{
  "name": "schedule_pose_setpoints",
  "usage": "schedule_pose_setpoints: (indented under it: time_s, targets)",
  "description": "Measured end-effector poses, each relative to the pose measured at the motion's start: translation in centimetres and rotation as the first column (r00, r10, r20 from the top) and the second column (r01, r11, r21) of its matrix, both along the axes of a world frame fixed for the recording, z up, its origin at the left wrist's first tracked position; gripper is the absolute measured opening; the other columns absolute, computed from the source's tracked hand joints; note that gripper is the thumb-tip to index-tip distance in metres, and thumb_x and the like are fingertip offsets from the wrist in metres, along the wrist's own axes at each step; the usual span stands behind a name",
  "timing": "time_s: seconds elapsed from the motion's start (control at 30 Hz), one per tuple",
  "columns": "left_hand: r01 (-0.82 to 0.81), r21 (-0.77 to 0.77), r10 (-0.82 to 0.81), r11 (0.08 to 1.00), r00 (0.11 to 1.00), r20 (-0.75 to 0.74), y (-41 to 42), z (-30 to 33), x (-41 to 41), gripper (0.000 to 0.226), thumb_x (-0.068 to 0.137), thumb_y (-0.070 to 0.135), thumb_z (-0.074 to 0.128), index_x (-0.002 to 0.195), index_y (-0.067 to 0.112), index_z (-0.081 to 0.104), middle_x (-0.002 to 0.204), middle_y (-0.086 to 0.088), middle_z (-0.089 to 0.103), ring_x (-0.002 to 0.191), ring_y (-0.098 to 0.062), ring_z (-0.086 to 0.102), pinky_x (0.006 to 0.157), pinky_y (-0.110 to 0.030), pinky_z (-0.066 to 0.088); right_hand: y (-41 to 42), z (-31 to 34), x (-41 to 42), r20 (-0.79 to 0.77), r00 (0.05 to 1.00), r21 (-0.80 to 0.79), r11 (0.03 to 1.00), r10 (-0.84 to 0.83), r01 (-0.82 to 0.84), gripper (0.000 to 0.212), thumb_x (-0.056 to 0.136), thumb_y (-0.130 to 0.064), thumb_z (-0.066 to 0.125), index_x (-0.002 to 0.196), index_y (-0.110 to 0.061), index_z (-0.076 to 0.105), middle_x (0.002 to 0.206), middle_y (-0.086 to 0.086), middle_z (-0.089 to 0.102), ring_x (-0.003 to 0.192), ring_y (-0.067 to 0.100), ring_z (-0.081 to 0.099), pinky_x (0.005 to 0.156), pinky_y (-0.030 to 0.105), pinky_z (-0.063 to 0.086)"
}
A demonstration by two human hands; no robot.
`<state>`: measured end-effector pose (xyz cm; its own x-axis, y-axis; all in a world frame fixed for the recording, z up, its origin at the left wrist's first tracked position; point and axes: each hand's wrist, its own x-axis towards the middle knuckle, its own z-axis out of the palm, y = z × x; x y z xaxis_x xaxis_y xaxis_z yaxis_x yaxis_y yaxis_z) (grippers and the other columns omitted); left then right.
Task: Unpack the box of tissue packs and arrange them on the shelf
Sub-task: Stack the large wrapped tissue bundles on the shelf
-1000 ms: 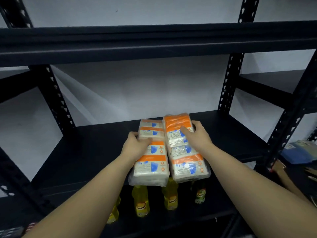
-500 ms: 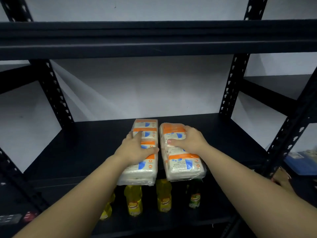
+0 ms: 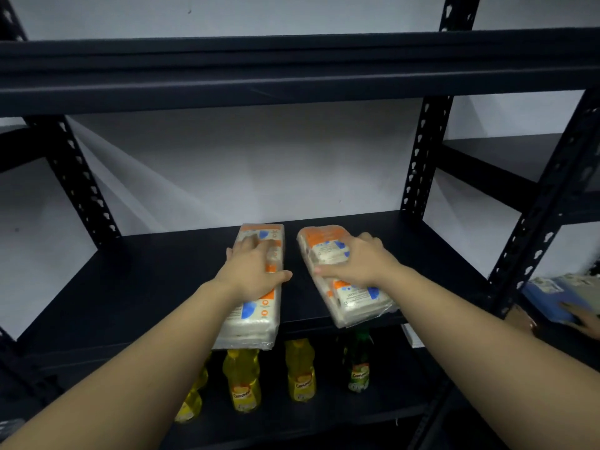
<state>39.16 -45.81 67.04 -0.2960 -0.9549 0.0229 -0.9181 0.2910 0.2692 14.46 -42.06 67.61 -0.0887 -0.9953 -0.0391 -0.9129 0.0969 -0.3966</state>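
Two long white-and-orange tissue packs lie on the dark shelf (image 3: pixel 139 287), their near ends hanging over its front edge. The left tissue pack (image 3: pixel 256 316) points straight back, and my left hand (image 3: pixel 255 271) rests flat on top of it, fingers spread over its upper side. The right tissue pack (image 3: pixel 354 300) lies angled, its far end turned toward the left. My right hand (image 3: pixel 360 263) presses on its middle, thumb at its left side. A gap of bare shelf separates the two packs. The box is not in view.
Yellow bottles (image 3: pixel 242 381) and a green bottle (image 3: pixel 358 368) stand on the shelf below. Another shelf board (image 3: pixel 292 73) spans overhead. Black perforated uprights (image 3: pixel 422 164) frame the bay. At the far right another person's hand (image 3: pixel 584 319) holds a blue pack (image 3: pixel 552 297).
Both packs went from held close together above the shelf down onto it and farther back. They have moved apart, the right one swinging rightward at its near end.
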Motion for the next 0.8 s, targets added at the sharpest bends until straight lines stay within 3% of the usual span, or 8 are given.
schedule_pose_setpoints:
  time_s: [0.1,0.27,0.5,0.7,0.8]
  targets:
    - [0.035,-0.023,-0.034,0.999,0.999,0.034,-0.3,0.1,-1.0,0.088,0.087,0.066,0.061,0.159,0.025,0.03,0.168,-0.011,0.022,0.154,-0.032,0.018,0.124,-0.053,0.011,0.9,-0.8,0.8,-0.093,0.996,0.015,1.0,0.014,-0.013,0.122,0.056,-0.086,0.073,0.156,-0.03,0.031,0.14,0.007,0.038,0.133,0.03,0.034,0.105,0.05,0.044]
    - [0.109,-0.034,-0.108,0.994,0.994,0.031,-1.0,-0.2,-2.3,0.084,0.086,0.061,0.067,0.155,0.024,0.037,0.16,-0.012,0.036,0.149,-0.033,0.029,0.121,-0.047,0.027,1.6,-1.0,-1.5,-0.044,0.998,0.01,0.999,-0.036,0.036,0.114,0.062,-0.064,0.08,0.158,-0.033,0.027,0.139,0.005,0.041,0.132,0.03,0.037,0.104,0.048,0.046]
    - [0.143,-0.052,-0.141,0.988,0.989,0.052,-1.9,-0.6,-4.6,0.082,0.08,0.064,0.07,0.149,0.028,0.045,0.15,-0.009,0.049,0.139,-0.034,0.042,0.116,-0.049,0.035,2.9,-0.8,-7.2,-0.015,0.998,0.031,0.998,-0.06,0.06,0.106,0.061,-0.063,0.08,0.153,-0.041,0.032,0.137,-0.002,0.048,0.129,0.025,0.042,0.107,0.051,0.043]
    - [0.039,-0.066,-0.039,0.997,0.999,0.011,-2.5,-1.5,-3.7,0.093,0.079,0.063,0.072,0.155,0.022,0.037,0.159,-0.013,0.038,0.142,-0.034,0.04,0.116,-0.048,0.038,3.7,-2.0,-8.3,-0.043,0.991,-0.077,0.99,-0.123,0.12,0.097,0.068,-0.067,0.077,0.15,-0.039,0.036,0.137,-0.002,0.051,0.125,0.024,0.046,0.102,0.046,0.041]
    - [-0.072,-0.085,0.081,0.994,0.991,0.103,-2.3,-1.4,-3.2,0.104,0.078,0.068,0.068,0.158,0.015,0.028,0.164,-0.016,0.028,0.149,-0.036,0.029,0.122,-0.053,0.026,2.7,-2.1,-7.5,-0.021,0.993,-0.116,0.987,-0.113,0.11,0.089,0.066,-0.063,0.081,0.141,-0.036,0.041,0.132,-0.003,0.052,0.118,0.023,0.05,0.098,0.045,0.045]
